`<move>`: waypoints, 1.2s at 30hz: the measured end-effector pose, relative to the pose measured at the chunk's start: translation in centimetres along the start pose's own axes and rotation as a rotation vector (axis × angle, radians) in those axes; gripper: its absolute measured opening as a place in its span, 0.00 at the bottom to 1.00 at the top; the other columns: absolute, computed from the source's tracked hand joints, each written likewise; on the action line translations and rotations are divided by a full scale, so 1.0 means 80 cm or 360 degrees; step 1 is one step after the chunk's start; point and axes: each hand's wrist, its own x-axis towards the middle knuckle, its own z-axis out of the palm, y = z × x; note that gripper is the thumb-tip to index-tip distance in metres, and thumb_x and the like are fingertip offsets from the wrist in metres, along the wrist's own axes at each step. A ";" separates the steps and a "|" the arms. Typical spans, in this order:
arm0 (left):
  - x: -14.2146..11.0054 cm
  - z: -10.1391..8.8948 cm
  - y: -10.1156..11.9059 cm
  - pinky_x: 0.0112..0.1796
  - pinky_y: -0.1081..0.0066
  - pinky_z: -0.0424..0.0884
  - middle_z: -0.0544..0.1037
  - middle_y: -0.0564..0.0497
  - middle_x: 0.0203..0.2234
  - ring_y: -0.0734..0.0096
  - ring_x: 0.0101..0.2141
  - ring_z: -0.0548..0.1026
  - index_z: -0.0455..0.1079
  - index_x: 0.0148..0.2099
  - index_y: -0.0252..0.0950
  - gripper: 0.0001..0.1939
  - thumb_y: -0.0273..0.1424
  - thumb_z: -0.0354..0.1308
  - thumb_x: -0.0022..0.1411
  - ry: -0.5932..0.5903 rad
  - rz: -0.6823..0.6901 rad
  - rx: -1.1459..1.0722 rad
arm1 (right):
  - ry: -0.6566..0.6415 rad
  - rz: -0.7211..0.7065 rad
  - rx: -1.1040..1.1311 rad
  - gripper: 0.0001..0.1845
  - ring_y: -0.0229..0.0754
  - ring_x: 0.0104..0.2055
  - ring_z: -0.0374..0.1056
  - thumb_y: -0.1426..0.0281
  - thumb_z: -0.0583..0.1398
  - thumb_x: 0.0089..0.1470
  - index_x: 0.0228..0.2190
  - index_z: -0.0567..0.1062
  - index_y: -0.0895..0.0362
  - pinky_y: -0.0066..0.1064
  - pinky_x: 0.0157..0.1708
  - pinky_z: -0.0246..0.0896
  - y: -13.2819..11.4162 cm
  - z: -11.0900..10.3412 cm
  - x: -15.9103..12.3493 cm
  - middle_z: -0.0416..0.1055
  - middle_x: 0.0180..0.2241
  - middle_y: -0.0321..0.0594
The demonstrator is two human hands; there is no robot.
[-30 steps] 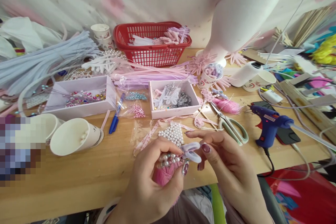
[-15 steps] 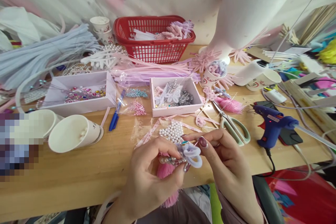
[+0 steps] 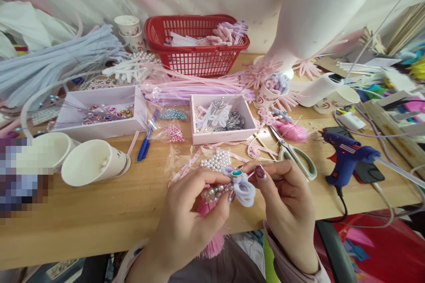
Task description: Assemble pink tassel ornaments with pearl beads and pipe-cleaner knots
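Both my hands meet over the near edge of the wooden table (image 3: 99, 225). My left hand (image 3: 189, 219) is closed around a small ornament (image 3: 241, 185) of lavender pipe-cleaner loops with a teal gem on top, a string of pearls and a pink tassel (image 3: 212, 239) hanging below my palm. My right hand (image 3: 287, 205) pinches the same ornament from the right with thumb and forefinger. A loose bag of white pearls (image 3: 217, 159) lies just behind my fingers.
Scissors (image 3: 294, 152) and a blue glue gun (image 3: 347, 157) lie to the right. Two pale boxes (image 3: 222, 117) (image 3: 102, 112) of trims and gems, a red basket (image 3: 195, 48), tipped paper cups (image 3: 94, 163), a blue pen (image 3: 146, 143) and bundles of pipe cleaners (image 3: 56, 68) fill the table behind.
I have turned the ornament so its loops and teal gem face up. My hands have shifted slightly to the right and away from me.
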 end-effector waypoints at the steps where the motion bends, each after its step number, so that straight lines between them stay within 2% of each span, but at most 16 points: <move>1: 0.000 -0.001 0.001 0.36 0.81 0.73 0.83 0.58 0.36 0.78 0.34 0.79 0.74 0.45 0.43 0.11 0.22 0.62 0.64 0.0007 0.0046 0.0070 | 0.0001 -0.0023 -0.0005 0.07 0.31 0.32 0.78 0.72 0.62 0.67 0.33 0.75 0.53 0.18 0.32 0.75 0.001 0.000 0.000 0.82 0.35 0.35; 8: 0.007 -0.003 0.018 0.40 0.81 0.73 0.83 0.54 0.33 0.78 0.34 0.80 0.71 0.42 0.37 0.06 0.22 0.58 0.64 0.0006 0.0276 0.0378 | -0.0007 -0.0298 -0.0044 0.08 0.35 0.43 0.78 0.78 0.58 0.67 0.38 0.74 0.53 0.25 0.42 0.76 0.009 -0.008 -0.003 0.82 0.40 0.39; 12: 0.009 -0.002 0.022 0.41 0.80 0.74 0.82 0.53 0.33 0.77 0.36 0.80 0.71 0.42 0.36 0.06 0.21 0.57 0.65 -0.0032 0.0362 0.0342 | 0.0010 -0.0423 -0.0024 0.07 0.40 0.43 0.78 0.78 0.59 0.67 0.39 0.73 0.54 0.32 0.41 0.76 0.008 -0.011 -0.002 0.81 0.38 0.40; 17: 0.008 0.003 0.023 0.34 0.79 0.73 0.81 0.57 0.31 0.77 0.31 0.79 0.71 0.40 0.39 0.07 0.22 0.61 0.62 -0.0070 0.0249 0.0141 | 0.0056 -0.0442 0.0001 0.07 0.40 0.38 0.78 0.77 0.58 0.67 0.38 0.73 0.55 0.30 0.36 0.73 0.006 -0.003 0.000 0.79 0.35 0.39; 21: 0.003 0.010 0.020 0.36 0.80 0.76 0.82 0.60 0.31 0.77 0.32 0.80 0.70 0.38 0.41 0.11 0.21 0.66 0.57 -0.0020 0.0046 -0.0103 | 0.0155 -0.0441 -0.0021 0.08 0.40 0.37 0.76 0.77 0.58 0.67 0.36 0.72 0.53 0.32 0.35 0.72 0.007 0.004 -0.001 0.78 0.33 0.38; 23: 0.001 0.012 0.018 0.35 0.81 0.77 0.83 0.60 0.32 0.77 0.32 0.82 0.70 0.44 0.44 0.16 0.21 0.67 0.57 -0.0019 -0.0106 -0.0238 | 0.0138 -0.0443 -0.0034 0.09 0.41 0.38 0.76 0.78 0.58 0.67 0.37 0.73 0.52 0.34 0.37 0.72 0.007 0.003 0.000 0.78 0.33 0.38; 25: 0.000 0.012 0.016 0.38 0.81 0.78 0.84 0.60 0.37 0.76 0.35 0.83 0.68 0.54 0.47 0.25 0.21 0.66 0.58 -0.0089 -0.0140 -0.0266 | 0.0093 -0.0459 -0.0070 0.09 0.42 0.40 0.76 0.78 0.58 0.66 0.38 0.73 0.52 0.35 0.38 0.73 0.007 0.000 0.002 0.79 0.36 0.40; 27: 0.001 0.010 0.014 0.44 0.79 0.78 0.85 0.58 0.44 0.75 0.41 0.83 0.66 0.60 0.48 0.29 0.22 0.65 0.60 -0.0170 -0.0059 -0.0121 | 0.0054 -0.0479 -0.0131 0.09 0.43 0.42 0.77 0.79 0.59 0.66 0.37 0.74 0.52 0.35 0.39 0.73 0.006 -0.004 0.004 0.80 0.39 0.41; 29: 0.003 0.008 0.013 0.48 0.78 0.77 0.84 0.55 0.49 0.74 0.44 0.82 0.69 0.60 0.46 0.25 0.23 0.63 0.62 -0.0206 0.0061 0.0099 | 0.0042 -0.0506 -0.0181 0.10 0.42 0.42 0.76 0.80 0.59 0.65 0.37 0.74 0.52 0.33 0.38 0.72 0.006 -0.008 0.006 0.79 0.40 0.41; 33: 0.006 0.010 0.014 0.50 0.73 0.78 0.84 0.45 0.47 0.68 0.45 0.82 0.68 0.59 0.35 0.19 0.24 0.57 0.66 -0.0238 0.0311 0.0413 | 0.0010 -0.0524 -0.0247 0.10 0.43 0.43 0.76 0.80 0.59 0.64 0.38 0.74 0.52 0.33 0.39 0.73 0.006 -0.009 0.009 0.79 0.40 0.41; 36: 0.007 0.016 0.013 0.48 0.69 0.79 0.83 0.39 0.46 0.63 0.47 0.82 0.65 0.58 0.30 0.17 0.24 0.53 0.68 -0.0192 0.0481 0.0590 | -0.0004 -0.0545 -0.0280 0.11 0.43 0.45 0.76 0.80 0.59 0.64 0.39 0.74 0.52 0.34 0.40 0.73 0.006 -0.008 0.012 0.79 0.41 0.41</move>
